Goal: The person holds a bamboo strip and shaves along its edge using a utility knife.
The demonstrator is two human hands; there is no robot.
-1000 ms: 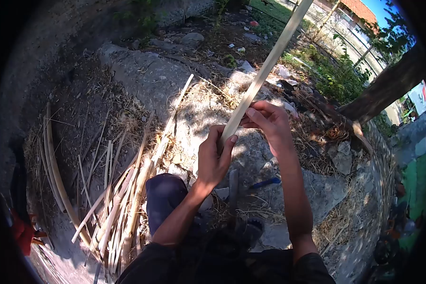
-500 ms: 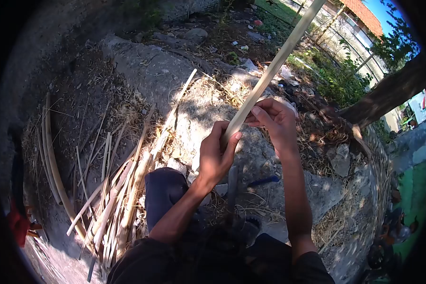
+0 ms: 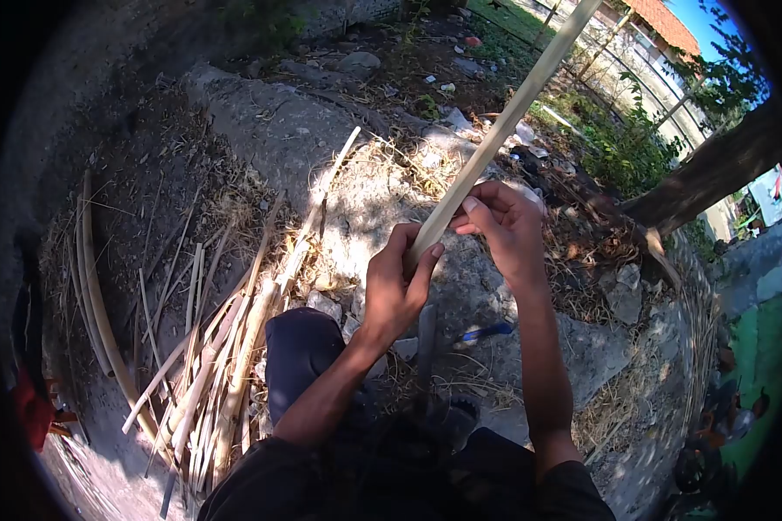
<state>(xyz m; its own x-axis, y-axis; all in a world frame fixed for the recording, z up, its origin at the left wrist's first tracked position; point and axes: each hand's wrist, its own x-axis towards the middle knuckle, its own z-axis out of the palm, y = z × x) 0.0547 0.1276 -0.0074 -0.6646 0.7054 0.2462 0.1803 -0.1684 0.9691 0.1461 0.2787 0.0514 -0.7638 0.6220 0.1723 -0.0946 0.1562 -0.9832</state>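
A long, pale flat wooden strip [image 3: 513, 113] rises from the middle of the view to the top edge, slanting right. Around its lower end my left hand [image 3: 397, 282] is closed, thumb on the near side. Just right of the strip, my right hand [image 3: 502, 226] has its thumb and fingers bent together near the strip's edge; whether they hold anything is too small to make out. Under my hands lies a large pale rock [image 3: 469, 282]. A blade-like dark piece [image 3: 427, 343] stands below my left hand, and a blue-handled object [image 3: 487, 332] lies on the stone.
Long sticks and split strips [image 3: 226, 373] are piled at the left, with curved poles [image 3: 100, 304] beyond them. My dark-clad knee [image 3: 302, 356] is beside the pile. A tree trunk [image 3: 721, 165] leans at the right. Another person [image 3: 743, 417] is at the far right.
Over the last second the view has shifted slightly, and my right hand has moved a little right along with the strip. My left hand keeps its hold.
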